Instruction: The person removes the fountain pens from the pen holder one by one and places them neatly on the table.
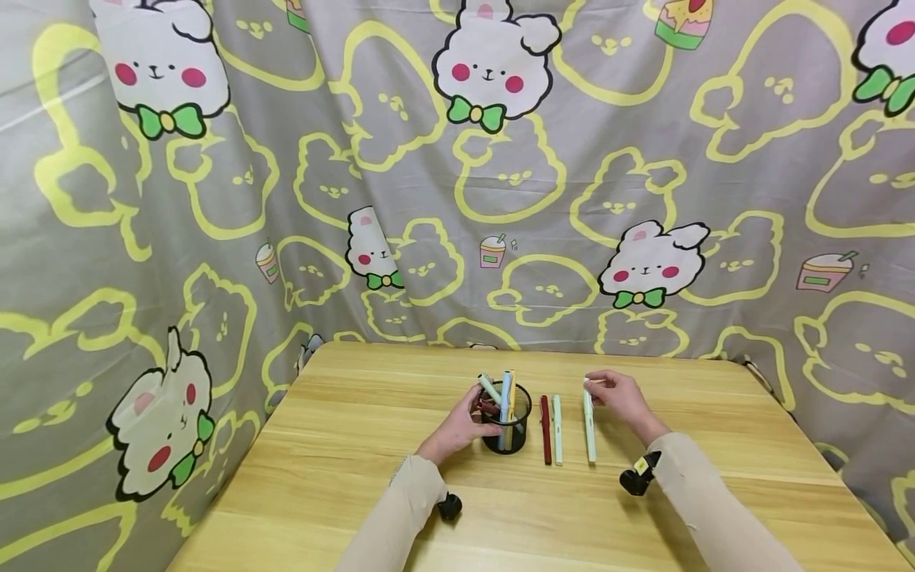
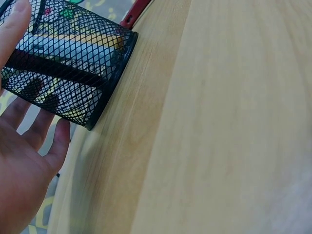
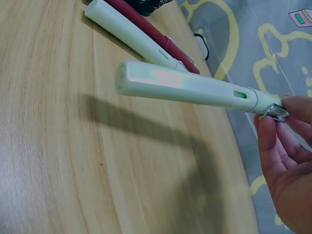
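My left hand [image 1: 459, 423] holds a black mesh pen cup [image 2: 73, 53] around its side, thumb on one side and fingers on the other. Several pens stand in the cup, among them a light blue pen [image 1: 506, 391] and a leaning pale green one [image 1: 489, 388]. On the right, my right hand [image 1: 622, 397] pinches a pale green pen [image 3: 180, 87] by its clip end, and the pen's shadow falls on the wood apart from it. Between the hands lie a dark red pen [image 1: 546, 430] and another pale green pen [image 1: 557, 430], side by side.
The wooden table [image 1: 343, 492] has light grain and runs back to a grey cartoon-print curtain [image 1: 529, 183]. That curtain also hangs along the left side. A small black camera sits at each wrist, over beige sleeves [image 1: 704, 492].
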`<action>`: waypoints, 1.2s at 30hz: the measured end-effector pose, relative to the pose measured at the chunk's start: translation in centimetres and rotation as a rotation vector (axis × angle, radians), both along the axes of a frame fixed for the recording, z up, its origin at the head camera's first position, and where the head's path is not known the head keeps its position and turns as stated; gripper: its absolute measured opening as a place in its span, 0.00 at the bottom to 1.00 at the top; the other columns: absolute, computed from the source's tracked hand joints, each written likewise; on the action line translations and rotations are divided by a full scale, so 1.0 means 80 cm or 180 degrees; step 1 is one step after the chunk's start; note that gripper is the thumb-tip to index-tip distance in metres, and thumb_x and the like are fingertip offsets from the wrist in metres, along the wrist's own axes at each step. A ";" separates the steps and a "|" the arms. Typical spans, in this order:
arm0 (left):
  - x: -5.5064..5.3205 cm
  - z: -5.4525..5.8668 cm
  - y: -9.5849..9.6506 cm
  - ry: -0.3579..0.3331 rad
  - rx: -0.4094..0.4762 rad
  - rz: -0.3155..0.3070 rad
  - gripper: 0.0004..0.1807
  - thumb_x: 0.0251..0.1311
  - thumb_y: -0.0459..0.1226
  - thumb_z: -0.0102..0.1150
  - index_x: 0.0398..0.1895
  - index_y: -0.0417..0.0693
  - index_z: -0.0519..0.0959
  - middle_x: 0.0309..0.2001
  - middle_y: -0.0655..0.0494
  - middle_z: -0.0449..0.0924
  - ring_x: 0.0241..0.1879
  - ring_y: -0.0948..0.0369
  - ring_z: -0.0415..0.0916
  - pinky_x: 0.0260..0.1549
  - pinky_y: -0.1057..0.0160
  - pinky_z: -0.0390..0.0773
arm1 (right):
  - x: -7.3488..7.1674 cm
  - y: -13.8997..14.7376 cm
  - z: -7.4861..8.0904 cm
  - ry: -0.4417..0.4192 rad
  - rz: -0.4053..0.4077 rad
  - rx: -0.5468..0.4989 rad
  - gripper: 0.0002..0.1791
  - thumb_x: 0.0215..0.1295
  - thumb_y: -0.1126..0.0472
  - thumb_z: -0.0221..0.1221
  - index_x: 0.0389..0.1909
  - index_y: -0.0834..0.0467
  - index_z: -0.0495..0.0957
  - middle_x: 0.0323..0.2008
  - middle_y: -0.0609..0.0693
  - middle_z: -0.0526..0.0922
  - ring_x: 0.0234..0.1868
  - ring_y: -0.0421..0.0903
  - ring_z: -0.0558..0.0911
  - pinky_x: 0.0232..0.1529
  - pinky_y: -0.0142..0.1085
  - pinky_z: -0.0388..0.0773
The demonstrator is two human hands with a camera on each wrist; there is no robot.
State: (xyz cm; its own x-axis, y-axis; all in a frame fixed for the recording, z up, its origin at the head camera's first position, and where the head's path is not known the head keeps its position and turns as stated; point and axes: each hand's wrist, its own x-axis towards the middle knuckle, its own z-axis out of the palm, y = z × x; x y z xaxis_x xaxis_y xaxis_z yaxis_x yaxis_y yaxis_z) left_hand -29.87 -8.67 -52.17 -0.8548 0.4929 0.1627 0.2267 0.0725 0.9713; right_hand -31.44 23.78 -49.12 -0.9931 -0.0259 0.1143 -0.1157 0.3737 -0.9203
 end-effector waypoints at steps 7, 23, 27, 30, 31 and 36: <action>-0.001 -0.003 0.000 0.0030 -0.0040 0.0012 0.42 0.50 0.27 0.68 0.68 0.41 0.58 0.49 0.49 0.74 0.48 0.51 0.73 0.41 0.60 0.77 | -0.001 0.000 -0.008 -0.0061 -0.0039 0.0036 0.19 0.66 0.64 0.58 0.51 0.75 0.73 0.34 0.60 0.83 0.28 0.41 0.80 0.34 0.38 0.80; 0.018 0.029 -0.001 0.0045 0.0021 -0.0049 0.38 0.51 0.26 0.68 0.64 0.35 0.60 0.48 0.46 0.74 0.49 0.45 0.72 0.41 0.60 0.77 | -0.006 -0.004 -0.017 -0.0219 -0.0012 0.0023 0.20 0.65 0.64 0.58 0.52 0.75 0.72 0.34 0.60 0.83 0.29 0.45 0.82 0.37 0.41 0.80; 0.018 0.030 -0.001 0.0005 0.0028 -0.0052 0.39 0.50 0.26 0.67 0.65 0.35 0.59 0.48 0.47 0.74 0.49 0.45 0.72 0.42 0.60 0.77 | -0.008 -0.004 -0.022 -0.0289 0.0048 0.0023 0.20 0.64 0.66 0.58 0.53 0.75 0.71 0.34 0.59 0.82 0.29 0.46 0.83 0.35 0.38 0.80; 0.016 0.026 0.000 0.0019 -0.0002 -0.0030 0.39 0.50 0.26 0.67 0.66 0.36 0.59 0.48 0.47 0.74 0.49 0.44 0.72 0.41 0.60 0.77 | -0.007 -0.005 -0.024 -0.0310 0.0114 0.0009 0.21 0.63 0.67 0.58 0.54 0.76 0.70 0.34 0.60 0.82 0.29 0.48 0.83 0.35 0.38 0.80; 0.013 0.022 0.000 0.0023 -0.0004 -0.0031 0.40 0.50 0.26 0.68 0.66 0.36 0.58 0.48 0.47 0.74 0.49 0.43 0.72 0.41 0.60 0.77 | -0.007 -0.005 -0.025 -0.0311 0.0130 0.0006 0.22 0.63 0.67 0.58 0.54 0.76 0.70 0.34 0.61 0.82 0.29 0.48 0.83 0.35 0.38 0.80; 0.000 0.001 0.000 0.0034 -0.0033 0.0005 0.42 0.50 0.26 0.68 0.68 0.40 0.57 0.49 0.48 0.74 0.49 0.47 0.72 0.42 0.59 0.77 | -0.006 -0.007 -0.026 -0.0399 0.0190 0.0024 0.23 0.65 0.67 0.57 0.57 0.75 0.68 0.31 0.58 0.80 0.27 0.46 0.79 0.28 0.37 0.78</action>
